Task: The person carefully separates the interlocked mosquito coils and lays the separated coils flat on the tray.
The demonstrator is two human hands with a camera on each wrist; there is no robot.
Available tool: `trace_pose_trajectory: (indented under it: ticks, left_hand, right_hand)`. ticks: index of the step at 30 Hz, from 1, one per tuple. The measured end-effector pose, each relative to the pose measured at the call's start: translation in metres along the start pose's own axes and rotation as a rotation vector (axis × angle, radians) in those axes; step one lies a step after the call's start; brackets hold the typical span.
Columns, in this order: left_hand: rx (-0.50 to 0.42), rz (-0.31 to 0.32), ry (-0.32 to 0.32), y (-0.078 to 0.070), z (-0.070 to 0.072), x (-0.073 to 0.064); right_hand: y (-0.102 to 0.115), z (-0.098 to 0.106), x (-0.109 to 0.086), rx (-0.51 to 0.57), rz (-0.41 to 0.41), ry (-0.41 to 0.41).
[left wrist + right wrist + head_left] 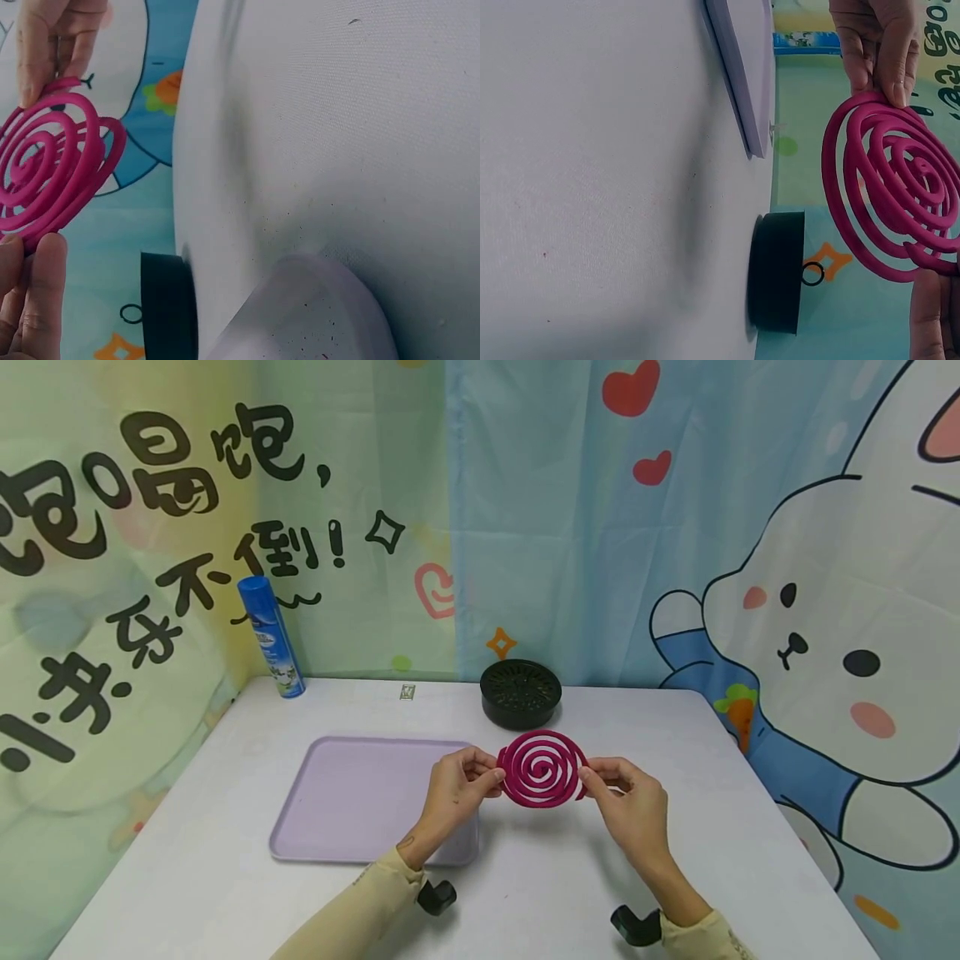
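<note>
A magenta spiral mosquito coil (542, 768) is held up above the table between both hands. My left hand (459, 789) pinches its left rim with thumb and fingers. On the opposite rim my right hand (630, 806) pinches it likewise. Seen in the left wrist view, the coil (91, 150) has overlapping rings, some standing apart from the others. The right wrist view shows the coil (891, 206) from its other side, with a loose outer end near the right fingertips. Behind the coil stands a round black tin (521, 695) with a patterned, pierced top.
A lilac tray (360, 802) lies on the white table (540, 893), partly under the left forearm. At the back left corner stands a blue spray can (272, 639). A small flat metal piece (407, 692) lies near the back edge. A printed curtain (540, 527) hangs behind.
</note>
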State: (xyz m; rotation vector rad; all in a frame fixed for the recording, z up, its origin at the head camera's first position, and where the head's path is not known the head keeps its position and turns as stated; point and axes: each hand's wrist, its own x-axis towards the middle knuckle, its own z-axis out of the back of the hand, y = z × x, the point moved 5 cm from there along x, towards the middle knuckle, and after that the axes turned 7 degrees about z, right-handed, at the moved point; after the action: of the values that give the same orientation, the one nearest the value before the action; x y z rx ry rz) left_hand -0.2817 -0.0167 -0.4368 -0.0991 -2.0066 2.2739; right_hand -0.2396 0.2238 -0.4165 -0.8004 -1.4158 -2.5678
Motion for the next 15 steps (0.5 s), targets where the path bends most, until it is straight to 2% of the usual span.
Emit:
trace_pose_trajectory:
  ticks: [7, 15]
  left_hand:
    - [-0.007, -0.012, -0.009, -0.0011, -0.0003, -0.0006]
    - [0.042, -0.033, -0.026, -0.0039, 0.0007, -0.0015]
  right_hand:
    - [0.0015, 0.0012, -0.0026, -0.014, 0.026, -0.031]
    - [0.0041, 0.0016, -0.0052, -0.021, 0.023, -0.038]
